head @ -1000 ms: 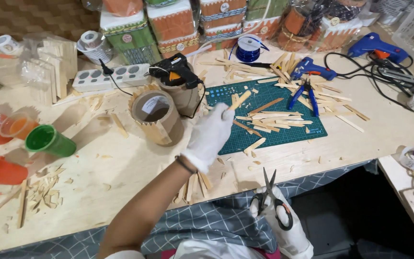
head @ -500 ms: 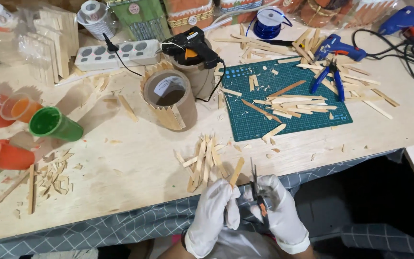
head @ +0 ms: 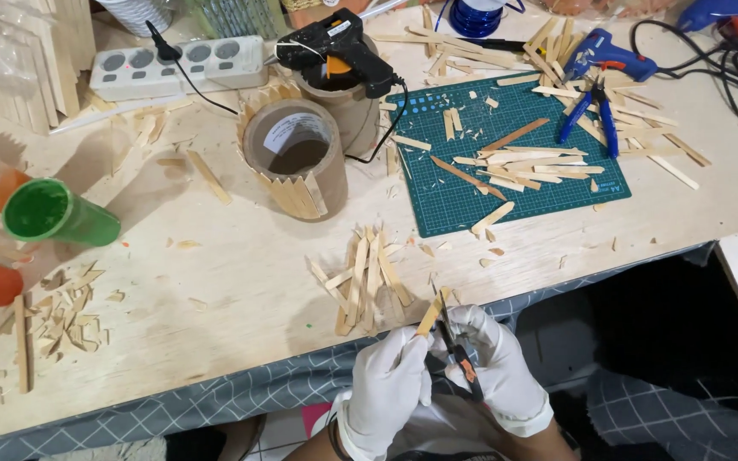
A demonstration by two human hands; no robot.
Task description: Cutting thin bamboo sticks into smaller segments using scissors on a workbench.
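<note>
**Trimming a craft stick at the counter edge**

Both gloved hands work low, at the near edge of the counter (head: 215,341). Left hand (head: 390,384) has its grip closed on a wooden stick (head: 430,314), end tilted up. Right hand (head: 497,376) is closed around small scissors (head: 459,358), blades at the stick. Pile of cut sticks (head: 365,277) just ahead; stick-clad cardboard tube (head: 296,162) further back. Best done with the stick held steady, fingers clear of the blades, cutting at an angle that matches the points on the pile.
</note>
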